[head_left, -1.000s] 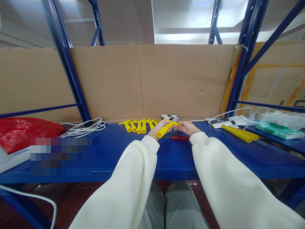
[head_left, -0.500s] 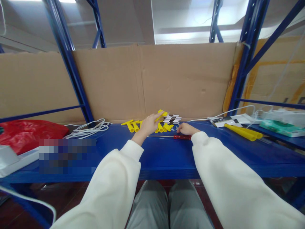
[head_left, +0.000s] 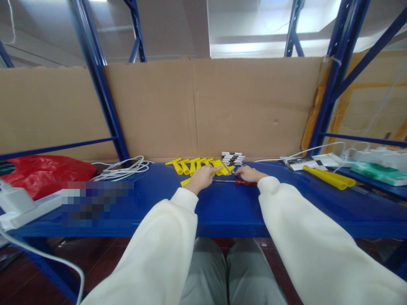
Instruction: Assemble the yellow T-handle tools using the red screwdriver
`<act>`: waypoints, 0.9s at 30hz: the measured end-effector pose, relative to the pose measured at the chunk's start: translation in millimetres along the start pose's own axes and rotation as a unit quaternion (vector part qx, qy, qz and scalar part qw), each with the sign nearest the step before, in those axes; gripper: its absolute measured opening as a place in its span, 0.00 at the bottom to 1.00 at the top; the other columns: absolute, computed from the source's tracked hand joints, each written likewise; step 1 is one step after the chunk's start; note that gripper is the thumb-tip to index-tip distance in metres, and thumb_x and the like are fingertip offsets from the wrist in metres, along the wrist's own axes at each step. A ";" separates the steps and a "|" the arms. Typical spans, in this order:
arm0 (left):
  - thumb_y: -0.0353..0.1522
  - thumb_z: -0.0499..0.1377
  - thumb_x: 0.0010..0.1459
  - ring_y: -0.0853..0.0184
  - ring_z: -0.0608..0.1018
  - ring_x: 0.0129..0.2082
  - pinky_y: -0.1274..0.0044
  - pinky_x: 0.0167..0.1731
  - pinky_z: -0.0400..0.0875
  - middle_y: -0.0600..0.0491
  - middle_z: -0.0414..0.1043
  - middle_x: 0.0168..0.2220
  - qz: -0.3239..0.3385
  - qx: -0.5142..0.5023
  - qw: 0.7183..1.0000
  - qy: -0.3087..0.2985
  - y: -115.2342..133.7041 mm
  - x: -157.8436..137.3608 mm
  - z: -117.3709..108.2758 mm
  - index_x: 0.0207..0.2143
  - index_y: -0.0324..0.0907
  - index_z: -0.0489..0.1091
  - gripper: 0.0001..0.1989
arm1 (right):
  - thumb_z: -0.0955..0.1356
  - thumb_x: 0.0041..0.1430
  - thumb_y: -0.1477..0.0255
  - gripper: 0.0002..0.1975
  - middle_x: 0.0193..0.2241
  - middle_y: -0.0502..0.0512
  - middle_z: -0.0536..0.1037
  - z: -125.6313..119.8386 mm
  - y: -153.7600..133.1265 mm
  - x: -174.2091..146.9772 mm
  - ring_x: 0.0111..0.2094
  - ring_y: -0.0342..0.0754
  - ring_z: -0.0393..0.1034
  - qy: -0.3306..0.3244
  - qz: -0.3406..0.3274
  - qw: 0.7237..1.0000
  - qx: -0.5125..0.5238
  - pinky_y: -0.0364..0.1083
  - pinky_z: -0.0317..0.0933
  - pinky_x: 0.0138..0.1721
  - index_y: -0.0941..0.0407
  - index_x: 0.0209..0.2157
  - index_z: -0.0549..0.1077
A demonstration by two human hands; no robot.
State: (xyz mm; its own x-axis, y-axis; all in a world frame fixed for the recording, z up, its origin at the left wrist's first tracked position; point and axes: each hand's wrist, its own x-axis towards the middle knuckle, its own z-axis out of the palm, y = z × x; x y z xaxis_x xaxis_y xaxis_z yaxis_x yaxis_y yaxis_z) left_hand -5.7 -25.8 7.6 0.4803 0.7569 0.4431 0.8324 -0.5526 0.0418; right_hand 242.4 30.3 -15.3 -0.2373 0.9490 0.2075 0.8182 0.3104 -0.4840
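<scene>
My left hand (head_left: 201, 178) is closed round a yellow T-shaped plastic handle (head_left: 186, 181), whose round end shows below the palm and flat head points toward my right hand. My right hand (head_left: 250, 174) has its fingers pinched together close to that head; whatever it holds is too small to make out. Beneath the right hand is the red handle of a screwdriver (head_left: 245, 182), its thin shaft pointing left. Several more yellow T-shaped handles (head_left: 179, 166) lie in a row behind my left hand. A stack of small white packets with dark bands (head_left: 233, 158) stands behind my hands.
A cardboard sheet (head_left: 241, 106) backs the blue shelf (head_left: 232, 209). On the left are a red plastic bag (head_left: 47, 173), coiled white cable (head_left: 127, 168) and a white power strip (head_left: 34, 212). Long yellow tubes (head_left: 327, 177) and a green packet (head_left: 378, 173) lie right.
My left hand has come down and slightly right with the yellow handle, so its head is now close to my right hand. The right hand stays in nearly the same place; the view has shifted slightly.
</scene>
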 end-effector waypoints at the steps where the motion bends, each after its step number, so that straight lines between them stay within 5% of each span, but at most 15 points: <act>1: 0.26 0.51 0.62 0.59 0.76 0.50 0.69 0.52 0.69 0.47 0.76 0.50 0.001 0.000 1.000 -0.003 0.0 0.1 1.1 0.59 0.51 0.69 0.25 | 0.69 0.48 0.77 0.13 0.47 0.55 0.80 0.6 -1.2 -0.5 0.59 0.62 0.62 0.000 0.007 1.000 0.004 0.67 0.45 0.63 0.48 0.32 0.82; 6: 0.25 0.54 0.60 0.57 0.76 0.50 0.67 0.53 0.67 0.46 0.76 0.50 -0.014 -0.010 1.000 -0.016 -2.1 -0.4 6.5 0.57 0.51 0.72 0.24 | 0.68 0.48 0.79 0.14 0.49 0.57 0.78 -0.7 -12.3 -5.5 0.61 0.65 0.59 0.020 0.029 0.999 -0.001 0.70 0.42 0.62 0.49 0.32 0.82; 14: 0.27 0.53 0.61 0.56 0.75 0.51 0.64 0.53 0.67 0.44 0.75 0.51 -0.018 -0.020 0.999 -0.026 0.5 -0.6 7.2 0.57 0.50 0.72 0.23 | 0.69 0.49 0.69 0.08 0.35 0.54 0.82 -2.4 -38.3 -15.5 0.43 0.52 0.74 -0.017 -0.083 0.979 0.186 0.51 0.61 0.54 0.55 0.22 0.79; 23: 0.27 0.55 0.61 0.57 0.75 0.52 0.67 0.52 0.68 0.46 0.75 0.53 -0.026 -0.017 0.999 -0.030 2.8 -0.6 4.2 0.58 0.50 0.71 0.24 | 0.70 0.45 0.69 0.06 0.30 0.52 0.81 -15.4 -36.3 -24.6 0.41 0.51 0.73 0.056 0.008 0.962 0.268 0.49 0.62 0.50 0.57 0.22 0.78; 27: 0.27 0.54 0.61 0.58 0.76 0.51 0.68 0.52 0.68 0.46 0.76 0.51 -0.017 -0.023 1.000 -0.009 2.8 -0.7 5.5 0.57 0.50 0.71 0.23 | 0.74 0.41 0.67 0.07 0.30 0.53 0.82 -15.6 -35.2 -27.3 0.43 0.53 0.73 0.007 -0.002 0.956 0.292 0.51 0.60 0.53 0.57 0.22 0.78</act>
State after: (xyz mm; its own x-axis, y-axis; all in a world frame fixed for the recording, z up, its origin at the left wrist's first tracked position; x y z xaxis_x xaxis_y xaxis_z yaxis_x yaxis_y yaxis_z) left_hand -2.2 -26.0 2.5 0.4562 0.7817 0.4253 0.8355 -0.5407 0.0975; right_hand 228.2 -7.4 9.3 -0.2304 0.9480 0.2194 0.3846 0.2958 -0.8744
